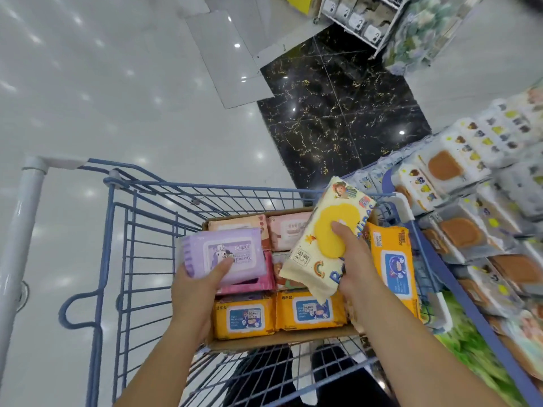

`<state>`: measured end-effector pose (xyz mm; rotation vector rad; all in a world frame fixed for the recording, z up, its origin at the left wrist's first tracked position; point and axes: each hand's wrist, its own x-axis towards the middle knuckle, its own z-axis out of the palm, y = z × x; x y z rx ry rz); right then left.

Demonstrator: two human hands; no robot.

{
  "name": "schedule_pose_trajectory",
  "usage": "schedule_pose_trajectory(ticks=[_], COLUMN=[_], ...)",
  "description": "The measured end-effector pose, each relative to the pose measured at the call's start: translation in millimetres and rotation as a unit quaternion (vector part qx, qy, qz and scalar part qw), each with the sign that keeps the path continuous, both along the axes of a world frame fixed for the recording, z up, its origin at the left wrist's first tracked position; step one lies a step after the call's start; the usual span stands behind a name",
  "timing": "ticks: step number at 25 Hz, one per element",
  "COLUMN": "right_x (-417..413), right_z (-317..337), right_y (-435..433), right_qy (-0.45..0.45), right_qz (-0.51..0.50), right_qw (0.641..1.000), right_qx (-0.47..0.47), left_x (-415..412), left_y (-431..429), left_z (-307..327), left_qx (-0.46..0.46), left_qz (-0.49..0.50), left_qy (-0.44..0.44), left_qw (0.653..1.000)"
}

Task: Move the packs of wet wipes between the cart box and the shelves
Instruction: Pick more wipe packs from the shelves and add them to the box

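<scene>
Left hand (pixel 197 284): fingers wrapped around a purple pack (pixel 224 254) of wet wipes, held above the left side of the box.
Right hand (pixel 354 261): fingers closed on a cream pack (pixel 320 245) with a round yellow lid, tilted over the box's right half.
Cardboard box (pixel 282 337): sits in the blue wire cart (pixel 141 239); holds orange packs (pixel 310 311) along the near side and pink packs (pixel 289 232) at the far side.
Shelves (pixel 482 207): just right of the cart, stocked with pale packs, blurred.
Floor (pixel 117 83): glossy white tiles.
</scene>
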<state>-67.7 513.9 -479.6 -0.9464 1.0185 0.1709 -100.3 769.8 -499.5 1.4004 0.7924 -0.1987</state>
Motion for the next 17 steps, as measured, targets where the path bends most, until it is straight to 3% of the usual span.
schedule_pose_trajectory(ticks=[8, 17], right_x=[-60, -250], right_z=[117, 209], right_y=[-97, -246], right_qy=[-0.061, -0.069], right_qz=[0.14, 0.021], right_qw=[0.97, 0.963], right_qx=[-0.191, -0.261], left_x=[33, -44], left_y=[-80, -261], left_z=[75, 161], left_qx=[0.002, -0.047], left_qz=[-0.176, -0.338], left_qy=[-0.077, -0.155], left_qw=[0.981, 0.927])
